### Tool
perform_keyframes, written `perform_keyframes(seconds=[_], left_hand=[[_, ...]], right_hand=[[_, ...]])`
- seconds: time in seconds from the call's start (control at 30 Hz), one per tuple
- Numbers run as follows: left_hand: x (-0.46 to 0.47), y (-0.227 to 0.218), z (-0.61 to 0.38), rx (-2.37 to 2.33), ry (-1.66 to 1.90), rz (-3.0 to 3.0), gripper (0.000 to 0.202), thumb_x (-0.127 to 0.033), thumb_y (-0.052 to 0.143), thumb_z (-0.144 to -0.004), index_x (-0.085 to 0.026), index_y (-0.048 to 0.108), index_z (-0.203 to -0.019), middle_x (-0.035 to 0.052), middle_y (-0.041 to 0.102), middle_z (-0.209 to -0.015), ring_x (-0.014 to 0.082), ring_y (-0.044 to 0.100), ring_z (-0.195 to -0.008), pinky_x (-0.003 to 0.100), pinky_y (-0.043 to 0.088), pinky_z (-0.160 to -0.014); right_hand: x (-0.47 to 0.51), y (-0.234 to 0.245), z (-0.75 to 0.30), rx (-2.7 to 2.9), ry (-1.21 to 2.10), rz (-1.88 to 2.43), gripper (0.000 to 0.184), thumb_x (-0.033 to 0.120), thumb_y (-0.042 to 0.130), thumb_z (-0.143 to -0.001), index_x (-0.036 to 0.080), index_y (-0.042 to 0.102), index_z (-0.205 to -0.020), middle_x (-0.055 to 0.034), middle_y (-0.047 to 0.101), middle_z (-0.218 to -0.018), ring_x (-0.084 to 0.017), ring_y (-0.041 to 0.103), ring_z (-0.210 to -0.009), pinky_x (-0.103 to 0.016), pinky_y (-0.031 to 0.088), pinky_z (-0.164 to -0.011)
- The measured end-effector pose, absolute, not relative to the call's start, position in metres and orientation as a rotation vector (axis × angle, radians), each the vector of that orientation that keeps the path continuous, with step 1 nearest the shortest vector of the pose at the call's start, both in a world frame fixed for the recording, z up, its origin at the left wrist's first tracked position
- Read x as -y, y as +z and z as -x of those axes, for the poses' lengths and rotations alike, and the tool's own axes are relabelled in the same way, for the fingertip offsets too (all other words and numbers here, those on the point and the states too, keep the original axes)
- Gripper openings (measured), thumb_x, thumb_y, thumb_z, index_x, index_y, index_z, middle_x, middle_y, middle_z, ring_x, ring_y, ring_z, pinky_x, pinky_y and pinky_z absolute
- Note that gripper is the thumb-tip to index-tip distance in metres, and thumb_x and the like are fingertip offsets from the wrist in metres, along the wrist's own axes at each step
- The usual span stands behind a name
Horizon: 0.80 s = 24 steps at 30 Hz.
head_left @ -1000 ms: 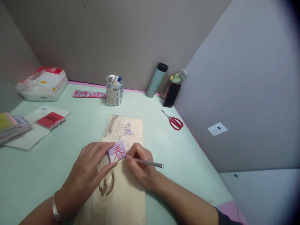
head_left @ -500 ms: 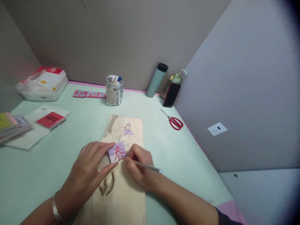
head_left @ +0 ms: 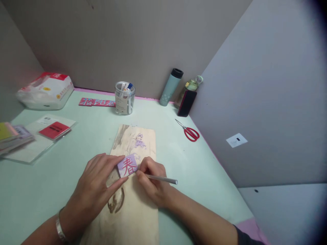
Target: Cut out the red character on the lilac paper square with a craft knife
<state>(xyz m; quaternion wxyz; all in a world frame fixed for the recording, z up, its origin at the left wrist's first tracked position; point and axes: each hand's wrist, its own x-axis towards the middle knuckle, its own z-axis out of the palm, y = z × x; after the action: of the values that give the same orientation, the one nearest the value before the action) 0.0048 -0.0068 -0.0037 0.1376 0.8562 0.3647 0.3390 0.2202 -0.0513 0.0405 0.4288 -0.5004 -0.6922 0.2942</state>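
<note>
A small purple square tile (head_left: 127, 165) with a red Chinese character lies tilted on the wooden board (head_left: 138, 217). My left hand (head_left: 98, 182) grips it by two edges, between thumb and fingers. My right hand (head_left: 153, 180) is closed round a slim silver-grey pen-like tool (head_left: 163, 179), its tip by the tile's right edge and hidden by my fingers. That hand rests on the board. Purple smears (head_left: 139, 141) and brown stains (head_left: 117, 200) mark the wood.
Red-handled scissors (head_left: 191, 134) lie to the right. Behind stand a clear jar of pens (head_left: 124, 98), a teal bottle (head_left: 171, 87), a green bottle (head_left: 195, 83) and a phone (head_left: 187, 103). Leftward are a red packet (head_left: 55, 130), lettered tiles (head_left: 97, 102) and a tissue pack (head_left: 47, 92).
The rear end of the pen-like tool has swung slightly up and to the right. Both hands and the tile stay nearly where they were.
</note>
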Motion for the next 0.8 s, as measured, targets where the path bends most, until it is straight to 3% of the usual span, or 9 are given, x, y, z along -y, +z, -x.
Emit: perform_keyframes(seconds=[0.8], left_hand=[[0.006,-0.005,-0.004,-1.098,0.989,-2.465,0.041,-0.048,0.060,-0.100,-0.025,0.056,-0.135,0.0074,0.068,-0.114,0.0296,0.063,-0.109,0.050,0.046,-0.101]], right_hand=[[0.049,0.028,-0.219,1.555,0.748,1.245,0.021,0.022,0.056,-0.089,0.023,0.042,-0.073,0.0064,0.041,-0.061,-0.011,0.038,-0.056,-0.026,0.031,-0.055]])
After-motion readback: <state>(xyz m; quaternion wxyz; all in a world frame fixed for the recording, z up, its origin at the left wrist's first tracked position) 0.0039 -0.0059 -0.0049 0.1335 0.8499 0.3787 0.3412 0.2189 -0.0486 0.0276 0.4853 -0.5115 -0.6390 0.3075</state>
